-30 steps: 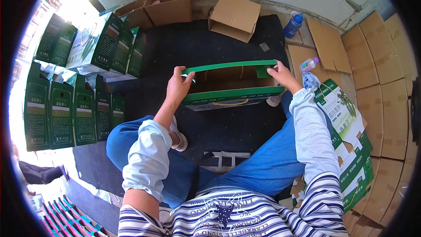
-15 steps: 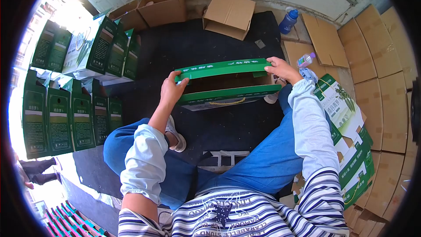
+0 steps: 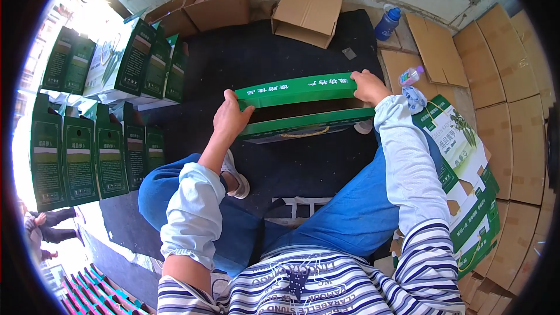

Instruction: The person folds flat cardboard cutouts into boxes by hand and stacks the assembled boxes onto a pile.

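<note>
A green gift carton (image 3: 309, 121) with white lettering and a yellow cord handle stands in front of me, its dark opening facing up. My left hand (image 3: 231, 115) is closed on the left end of its far top flap, thumb inside and fingers outside. At the flap's right end, my right hand (image 3: 371, 87) grips the corner, with bent fingers over the edge. The far flap (image 3: 294, 88) leans in toward me, and a gap stays between it and the near edge. The carton's lower part is hidden by its own near side.
Several finished green cartons (image 3: 81, 154) stand stacked at my left. Flat printed carton sheets (image 3: 466, 157) lie by my right leg. Brown boxes (image 3: 306, 11) sit along the wall, with a blue bottle (image 3: 387, 25) and a small clear bottle (image 3: 410, 76) at the right. Another person's legs (image 3: 58, 224) show at far left.
The far flap has tilted further toward me, so its lettering shows more fully and the opening looks narrower. My right hand has shifted slightly left, and my left hand slightly up.
</note>
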Available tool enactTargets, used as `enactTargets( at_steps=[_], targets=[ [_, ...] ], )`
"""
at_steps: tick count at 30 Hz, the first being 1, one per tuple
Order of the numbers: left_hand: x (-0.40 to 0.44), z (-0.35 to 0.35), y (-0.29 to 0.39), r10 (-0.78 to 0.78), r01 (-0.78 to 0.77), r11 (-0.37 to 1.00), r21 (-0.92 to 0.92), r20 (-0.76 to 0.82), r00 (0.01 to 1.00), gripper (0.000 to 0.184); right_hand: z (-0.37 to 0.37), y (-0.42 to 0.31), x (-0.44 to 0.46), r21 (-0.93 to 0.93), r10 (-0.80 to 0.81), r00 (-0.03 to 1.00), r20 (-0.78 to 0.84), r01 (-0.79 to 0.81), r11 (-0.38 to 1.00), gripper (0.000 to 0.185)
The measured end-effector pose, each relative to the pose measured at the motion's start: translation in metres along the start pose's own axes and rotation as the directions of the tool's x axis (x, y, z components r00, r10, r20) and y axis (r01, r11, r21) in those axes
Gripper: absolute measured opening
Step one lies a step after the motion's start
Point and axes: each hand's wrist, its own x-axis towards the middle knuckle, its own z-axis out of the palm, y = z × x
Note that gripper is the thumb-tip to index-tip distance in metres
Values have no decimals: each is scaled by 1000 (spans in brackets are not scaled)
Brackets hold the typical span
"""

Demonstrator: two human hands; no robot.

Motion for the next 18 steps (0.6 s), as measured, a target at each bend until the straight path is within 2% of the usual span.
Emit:
enactTargets(
  at_steps=[3, 6, 9, 15, 18],
  targets=[
    [1, 2, -4, 16, -16, 1000, -20, 1, 1000, 54, -22, -12, -10, -76, 4, 994, 113, 4, 997, 38],
    [0, 3, -6, 24, -24, 999, -39, -4, 1000, 54, -29, -17, -7, -178, -61, 991, 119, 82, 981, 43],
    [-2, 4, -7, 28, -28, 998, -61, -7, 1000, 52, -28, -19, -2, -187, -58, 988, 142, 85, 979, 55],
    [-3, 0, -7, 1, 0, 998, -68, 23, 1000, 46, -25, -18, 3, -82, -124, 982, 140, 136, 987, 70],
    [-4, 1, -9, 0, 1, 1000, -31, 13, 1000, 43, -23, -21, 1, -120, -156, 985, 71, 164, 979, 63]
  ],
)
